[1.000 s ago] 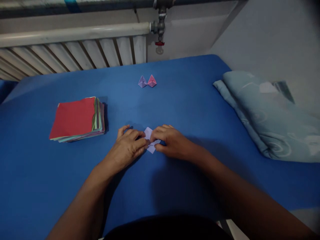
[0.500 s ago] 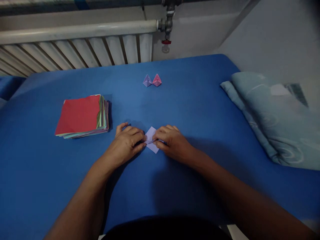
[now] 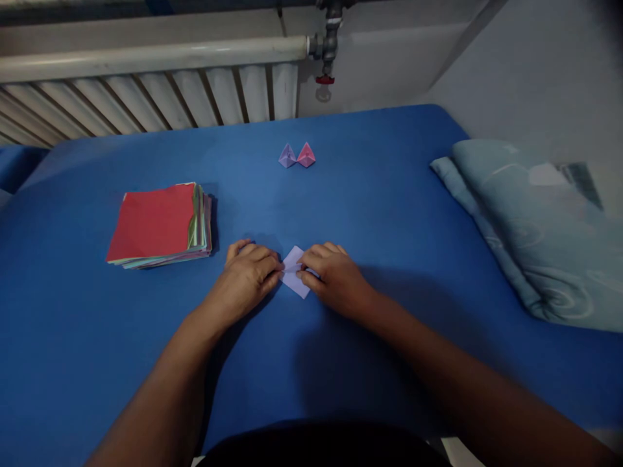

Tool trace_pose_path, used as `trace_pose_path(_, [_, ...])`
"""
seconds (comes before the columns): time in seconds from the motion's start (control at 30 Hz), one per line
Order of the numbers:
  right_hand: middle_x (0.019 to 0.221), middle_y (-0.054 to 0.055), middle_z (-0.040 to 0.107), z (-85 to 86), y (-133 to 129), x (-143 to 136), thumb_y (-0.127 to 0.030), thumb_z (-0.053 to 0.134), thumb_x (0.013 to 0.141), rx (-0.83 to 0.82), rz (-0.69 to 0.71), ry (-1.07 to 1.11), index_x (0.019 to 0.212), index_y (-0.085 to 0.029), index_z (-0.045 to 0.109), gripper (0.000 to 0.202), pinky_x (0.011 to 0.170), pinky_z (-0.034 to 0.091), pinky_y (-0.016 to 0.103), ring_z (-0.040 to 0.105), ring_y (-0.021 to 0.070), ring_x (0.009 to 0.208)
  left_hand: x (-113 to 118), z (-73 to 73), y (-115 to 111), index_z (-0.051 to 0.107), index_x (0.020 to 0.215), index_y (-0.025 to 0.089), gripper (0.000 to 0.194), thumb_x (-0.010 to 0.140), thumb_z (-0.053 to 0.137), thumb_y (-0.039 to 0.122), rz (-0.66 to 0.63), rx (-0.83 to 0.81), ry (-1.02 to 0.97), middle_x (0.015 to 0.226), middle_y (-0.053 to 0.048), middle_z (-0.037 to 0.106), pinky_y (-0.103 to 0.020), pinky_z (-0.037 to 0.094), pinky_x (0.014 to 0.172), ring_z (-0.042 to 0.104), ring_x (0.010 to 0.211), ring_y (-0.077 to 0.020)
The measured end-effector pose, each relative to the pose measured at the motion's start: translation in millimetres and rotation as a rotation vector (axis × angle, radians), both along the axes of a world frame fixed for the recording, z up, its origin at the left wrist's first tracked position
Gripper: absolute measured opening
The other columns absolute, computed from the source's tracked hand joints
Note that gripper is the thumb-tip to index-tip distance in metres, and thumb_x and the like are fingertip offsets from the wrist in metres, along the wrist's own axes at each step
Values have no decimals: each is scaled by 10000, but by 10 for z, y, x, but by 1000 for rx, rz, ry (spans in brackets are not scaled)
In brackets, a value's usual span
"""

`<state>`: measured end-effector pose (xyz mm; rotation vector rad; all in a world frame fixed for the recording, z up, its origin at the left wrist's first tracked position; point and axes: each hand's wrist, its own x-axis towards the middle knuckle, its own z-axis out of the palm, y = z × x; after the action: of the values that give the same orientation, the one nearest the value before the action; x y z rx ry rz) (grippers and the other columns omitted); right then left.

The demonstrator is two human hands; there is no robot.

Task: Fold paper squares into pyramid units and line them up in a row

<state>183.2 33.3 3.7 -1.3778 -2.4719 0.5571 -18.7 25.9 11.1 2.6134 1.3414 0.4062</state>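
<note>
A small piece of light purple paper point(image 3: 294, 275), turned like a diamond, lies on the blue surface point(image 3: 257, 363) between my hands. My left hand point(image 3: 249, 274) pinches its left corner between thumb and index finger. On the right side, my right hand point(image 3: 333, 272) grips the paper's edge with thumb and forefinger, its fingers curled. A crease runs across the middle of the paper between my fingertips. My fingers hide both side corners.
Farther back stand two small folded paper shapes, one purple point(image 3: 287, 157) and one pink point(image 3: 306, 155). A stack of coloured paper point(image 3: 156, 224) with red on top lies at the left. A folded pale green cloth point(image 3: 530, 227) lies at the right; behind is a white radiator point(image 3: 180, 97).
The raised fold at the middle of the purple paper now looks flatter. My fingers have shifted only slightly, and both hands still grip the paper.
</note>
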Motion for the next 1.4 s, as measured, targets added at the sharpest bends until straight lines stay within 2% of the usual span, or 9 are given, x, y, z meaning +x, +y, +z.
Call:
trace_pose_path(0.23, [956, 56, 649, -2, -9, -42, -176, 544, 876, -15, -75, 105, 813, -179, 620, 100, 821, 363, 340, 551, 194, 904, 28, -3, 4, 650, 853, 194, 115, 893, 552, 238, 69, -60, -22, 966, -42, 675, -411, 365, 900, 567, 939, -215])
trace_pose_path(0.37, [972, 65, 653, -21, -12, -62, -177, 537, 872, -3, -103, 92, 794, -178, 614, 110, 814, 367, 343, 561, 203, 915, 35, -18, 10, 644, 829, 191, 104, 876, 568, 245, 118, -108, -54, 992, -50, 662, -406, 369, 880, 557, 974, -223])
trace_pose_path(0.83, [839, 56, 609, -49, -30, -131, -185, 525, 848, 77, -179, 102, 755, -176, 575, 107, 754, 347, 323, 516, 188, 804, 76, 24, 35, 656, 766, 196, 105, 819, 622, 280, 298, -230, -47, 955, -48, 637, -431, 345, 878, 505, 991, -256])
trace_pose_path(0.97, [839, 49, 607, -58, -27, -119, -163, 579, 810, 55, -202, 118, 813, -171, 604, 26, 758, 354, 321, 519, 181, 793, 76, 27, 41, 650, 779, 208, 88, 817, 630, 285, 316, -246, -59, 880, -31, 619, -423, 338, 866, 496, 956, -245])
trace_pose_path(1.03, [897, 52, 620, -56, -28, -110, -156, 585, 811, 42, -181, 127, 894, -182, 639, 102, 778, 358, 328, 531, 189, 835, 72, 15, 43, 662, 837, 231, 53, 819, 629, 269, 307, -239, -81, 845, -16, 608, -428, 332, 872, 493, 932, -235])
trace_pose_path(1.13, [986, 59, 633, -51, -31, -102, -170, 542, 851, 28, -140, 128, 1012, -221, 663, 208, 814, 362, 351, 538, 209, 903, 60, -12, 47, 679, 890, 274, 101, 824, 617, 230, 266, -227, -113, 857, 0, 620, -441, 320, 886, 493, 930, -225])
trace_pose_path(1.4, [1026, 91, 654, -48, -12, -103, -184, 522, 854, 26, -132, 90, 1083, -166, 666, 271, 851, 384, 368, 543, 234, 941, 2, -19, 55, 716, 909, 308, 173, 822, 600, 213, 239, -234, -81, 887, -12, 655, -454, 326, 852, 492, 897, -229])
